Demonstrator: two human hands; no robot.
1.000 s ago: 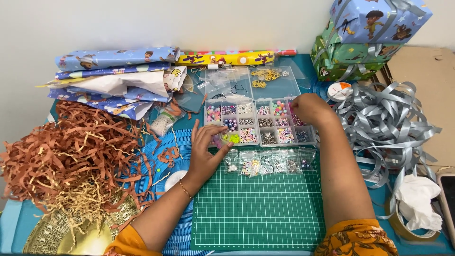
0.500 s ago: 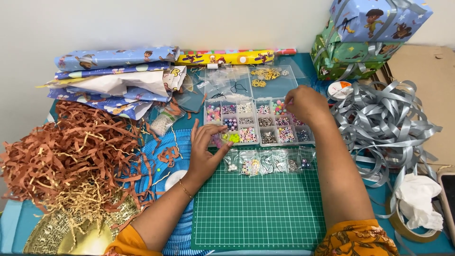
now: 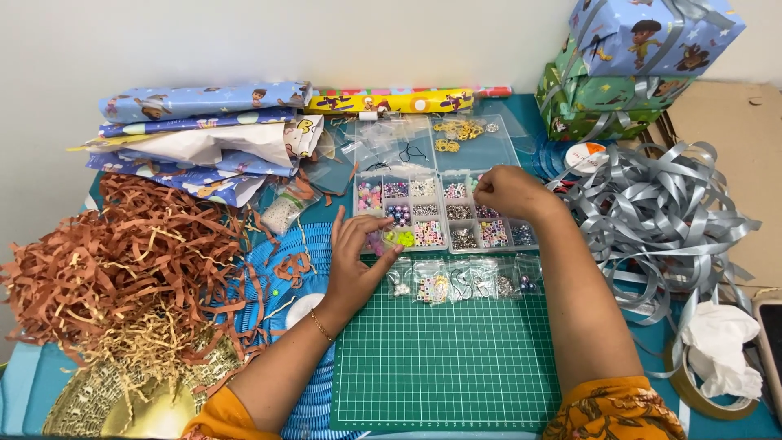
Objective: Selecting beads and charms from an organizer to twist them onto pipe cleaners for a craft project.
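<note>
Bead box (image 3: 444, 213): centre of frame, on the bench above the green mat (image 3: 446, 358); judged light, rigid, beads tiny and slippery, best pinched singly.
Right hand (image 3: 505, 192): fingers pinched over a compartment; bead unseen.
Left hand (image 3: 356, 262): fingers spread, touching box's lower-left corner.
Bead bags (image 3: 464, 281): just below.

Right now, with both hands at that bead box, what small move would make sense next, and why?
Probably lift the right hand straight up, pinching a bead. Its fingertips are bunched over a back compartment of the bead box, while the left hand rests at the box's front edge, steadying it. Whether a bead is already pinched cannot be seen.
</note>
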